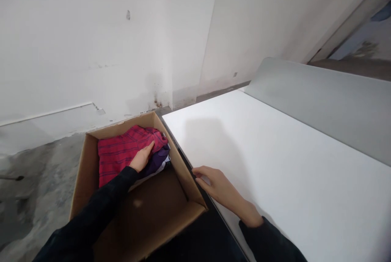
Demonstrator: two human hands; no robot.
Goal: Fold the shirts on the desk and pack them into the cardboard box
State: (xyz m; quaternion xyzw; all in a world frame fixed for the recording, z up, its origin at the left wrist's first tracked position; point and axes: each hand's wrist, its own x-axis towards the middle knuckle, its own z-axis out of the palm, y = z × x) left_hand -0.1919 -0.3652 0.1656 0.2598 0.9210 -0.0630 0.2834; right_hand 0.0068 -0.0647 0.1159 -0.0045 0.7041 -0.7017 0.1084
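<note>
In the open cardboard box (180, 172) lies a folded red shirt (119, 156) with dark stripes. Beneath its right side show a purple garment (159, 159) and a bit of white cloth. My left hand (143, 158) reaches into the box and rests on the shirt with its fingers stretched out; the far fingertips lie against the cloth. Over the near-left edge of the white table (290, 164) hovers my right hand (218, 184), close to the box's right wall. Its thumb and fingers are slightly bent and apart, with nothing visible between them.
The box stands beside the table's dark edge, and its near part shows bare cardboard. A grey panel (324, 103) rises along the table's far right side. Behind are a white wall (76, 42) and a stained concrete floor (51, 180).
</note>
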